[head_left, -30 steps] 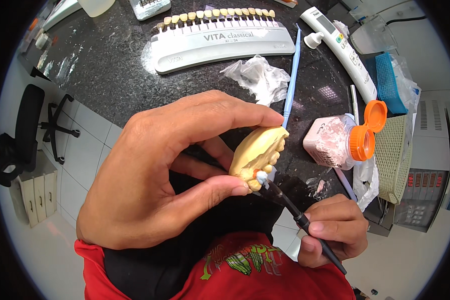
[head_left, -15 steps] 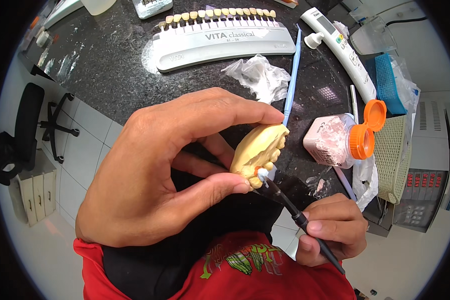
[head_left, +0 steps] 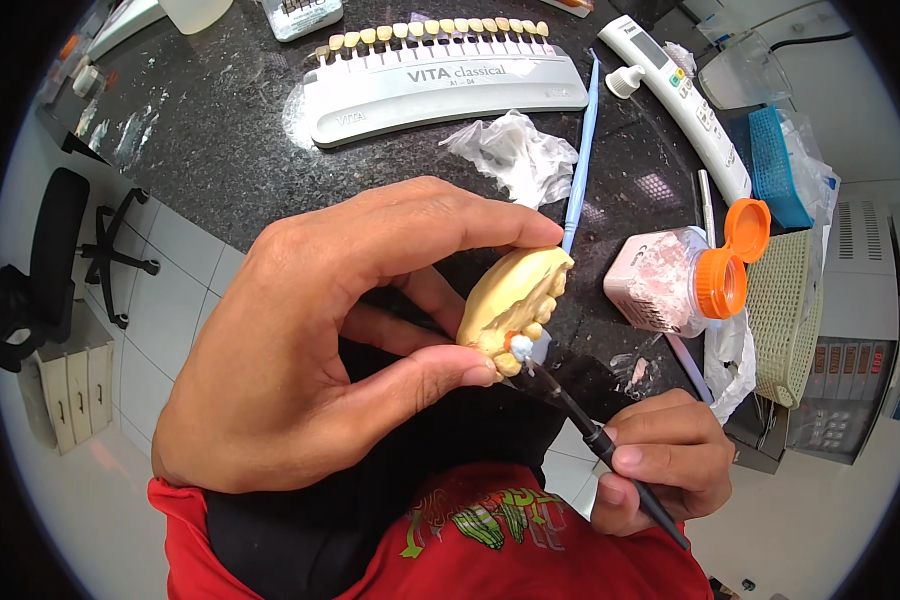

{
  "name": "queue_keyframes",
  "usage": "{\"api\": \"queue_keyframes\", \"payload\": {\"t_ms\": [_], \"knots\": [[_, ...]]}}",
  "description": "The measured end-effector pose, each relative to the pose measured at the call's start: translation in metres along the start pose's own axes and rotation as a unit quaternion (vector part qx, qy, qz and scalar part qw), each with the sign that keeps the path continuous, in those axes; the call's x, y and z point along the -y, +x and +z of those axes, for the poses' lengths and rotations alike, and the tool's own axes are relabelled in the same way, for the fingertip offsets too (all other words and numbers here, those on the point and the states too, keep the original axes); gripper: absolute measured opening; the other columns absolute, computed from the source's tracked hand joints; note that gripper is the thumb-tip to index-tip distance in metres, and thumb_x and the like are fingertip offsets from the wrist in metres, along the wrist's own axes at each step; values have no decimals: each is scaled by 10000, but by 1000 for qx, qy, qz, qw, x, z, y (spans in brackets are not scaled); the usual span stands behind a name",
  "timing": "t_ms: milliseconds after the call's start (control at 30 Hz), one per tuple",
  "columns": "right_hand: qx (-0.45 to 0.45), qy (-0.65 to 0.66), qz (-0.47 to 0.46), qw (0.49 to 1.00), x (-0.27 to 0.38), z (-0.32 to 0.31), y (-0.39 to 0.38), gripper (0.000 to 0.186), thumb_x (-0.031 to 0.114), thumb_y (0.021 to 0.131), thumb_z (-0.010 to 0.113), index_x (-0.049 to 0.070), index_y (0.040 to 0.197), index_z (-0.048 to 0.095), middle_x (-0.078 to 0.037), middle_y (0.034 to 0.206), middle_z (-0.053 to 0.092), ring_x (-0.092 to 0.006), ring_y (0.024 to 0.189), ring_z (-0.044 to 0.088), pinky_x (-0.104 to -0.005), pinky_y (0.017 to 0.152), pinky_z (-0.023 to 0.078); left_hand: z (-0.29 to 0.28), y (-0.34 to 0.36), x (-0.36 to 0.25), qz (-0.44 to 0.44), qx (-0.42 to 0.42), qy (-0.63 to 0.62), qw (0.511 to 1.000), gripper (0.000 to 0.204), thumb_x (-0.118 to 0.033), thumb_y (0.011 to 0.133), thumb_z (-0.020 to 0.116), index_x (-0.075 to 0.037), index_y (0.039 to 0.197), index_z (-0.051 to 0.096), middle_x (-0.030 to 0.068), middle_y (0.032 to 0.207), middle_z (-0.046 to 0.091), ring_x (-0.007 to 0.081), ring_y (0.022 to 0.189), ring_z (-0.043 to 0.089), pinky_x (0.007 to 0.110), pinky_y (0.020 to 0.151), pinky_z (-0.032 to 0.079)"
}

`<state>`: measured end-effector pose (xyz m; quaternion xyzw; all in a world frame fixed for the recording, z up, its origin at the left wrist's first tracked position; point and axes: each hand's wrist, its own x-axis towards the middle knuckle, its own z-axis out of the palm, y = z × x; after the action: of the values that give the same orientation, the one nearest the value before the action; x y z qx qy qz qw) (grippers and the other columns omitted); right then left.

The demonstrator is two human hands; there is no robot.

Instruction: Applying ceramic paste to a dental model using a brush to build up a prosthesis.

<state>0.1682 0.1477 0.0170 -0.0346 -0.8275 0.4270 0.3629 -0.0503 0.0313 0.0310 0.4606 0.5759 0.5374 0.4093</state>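
My left hand (head_left: 320,330) grips a yellow dental cast (head_left: 495,305) between thumb and fingers, its row of teeth facing right. Near the cast's lower end sits a pale blue-white tooth-shaped lump (head_left: 521,347), with a small orange patch beside it. My right hand (head_left: 662,462) pinches a slim black-handled brush (head_left: 598,440) held at a slant. The brush's tip lies just below and right of the pale lump; whether it touches the cast I cannot tell.
A grey tooth shade guide (head_left: 450,95) stands at the back of the dark speckled counter (head_left: 200,130). Crumpled white tissue (head_left: 518,155), a light blue instrument (head_left: 582,150), a pink powder bottle (head_left: 660,280) with orange lid, a white remote (head_left: 680,110) and a cream basket (head_left: 785,310) lie around my hands.
The brush tip has shifted slightly down and right, off the pale lump, which now shows more fully. My left hand and the cast have hardly moved.
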Motion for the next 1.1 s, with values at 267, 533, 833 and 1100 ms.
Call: {"api": "queue_keyframes", "payload": {"t_ms": [267,533,833,1100], "knots": [[3,-25,-9,1000,1,0,4,281,-9,662,770,1,915,648,-115,766,640,-203,627,647,-248,535,538,-1,1,-1,10,1,11,1000,528,35,725,721,62,1223,548,159,1219,554,145,898,637,227,753,565],[-8,-15,-8,1000,-1,2,0,274,-7,667,771,0,910,646,-114,770,640,-204,627,648,-248,532,538,-1,-1,0,5,1,2,1000,536,45,724,716,69,1229,541,162,1214,552,145,900,637,223,749,564],[-8,-12,-4,1000,0,3,1,273,-3,661,784,6,901,653,-116,770,644,-204,631,652,-253,527,540,-1,1,3,35,6,9,999,535,53,719,720,72,1224,544,162,1207,555,149,910,638,226,756,565],[-2,-21,-8,1000,-1,3,3,266,8,658,789,8,889,657,-116,750,643,-203,615,652,-253,523,540,-1,0,0,18,4,3,1000,538,58,722,720,69,1229,540,166,1217,552,150,921,637,231,764,567]]}}
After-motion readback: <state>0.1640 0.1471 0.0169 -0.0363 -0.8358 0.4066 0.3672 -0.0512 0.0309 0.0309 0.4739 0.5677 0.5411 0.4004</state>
